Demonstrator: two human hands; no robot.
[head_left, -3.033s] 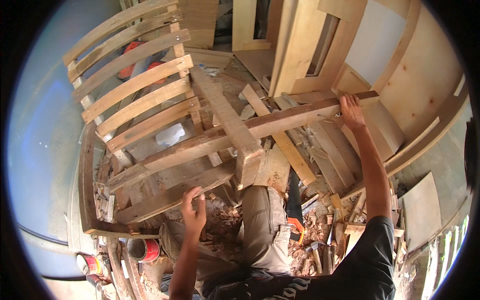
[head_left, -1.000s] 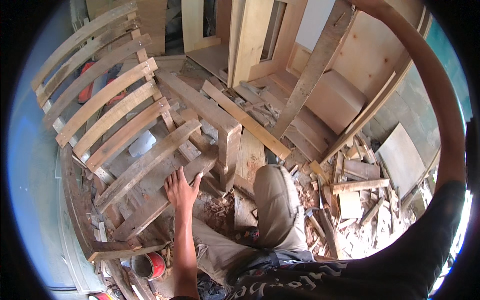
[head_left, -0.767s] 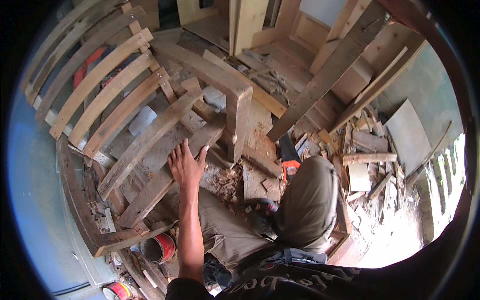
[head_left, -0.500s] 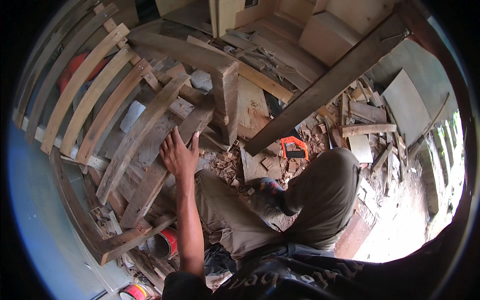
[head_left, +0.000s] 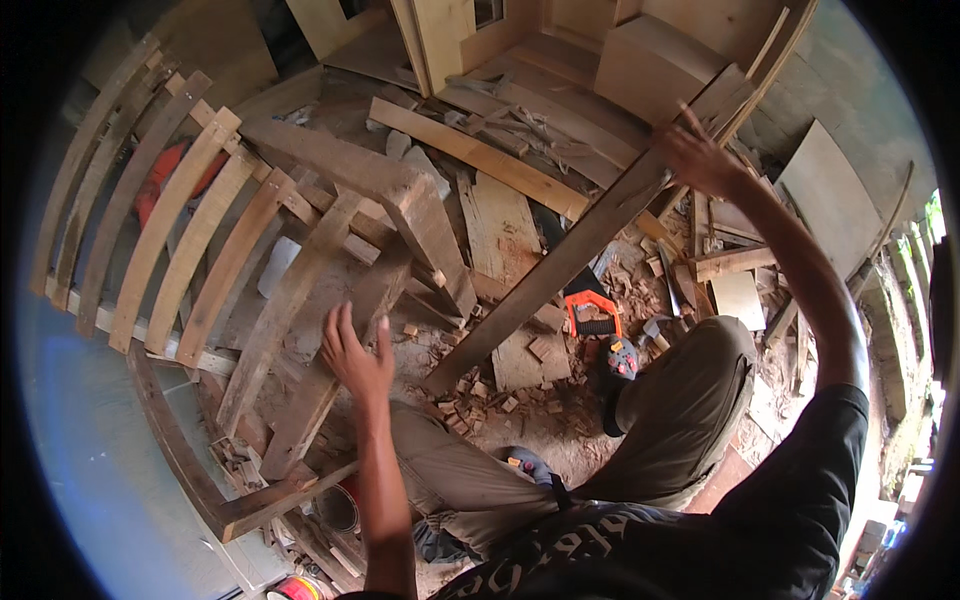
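Observation:
A long brown wooden plank (head_left: 575, 255) slants from the upper right to a lower end in front of my knees. My right hand (head_left: 697, 158) grips it near its upper end, some fingers stretched along its face. My left hand (head_left: 360, 360), fingers spread, is over a thick wooden rail (head_left: 305, 405) of a slatted wooden frame; whether the palm touches the rail is unclear. Curved slats (head_left: 172, 235) of that frame stand at the left. Its stout post (head_left: 432, 240) rises between the rail and the plank.
An orange-handled saw (head_left: 593, 313) lies by my foot among wood chips (head_left: 490, 400). Offcuts and a pale panel (head_left: 825, 205) fill the right side. A yellowish board (head_left: 480, 155) lies farther back. Cans (head_left: 295, 588) stand at the lower left.
The plank has shifted toward the lower left, nearer me. My right hand has come into clear view on it. My left hand's fingers have lifted and spread. My right foot has moved outward.

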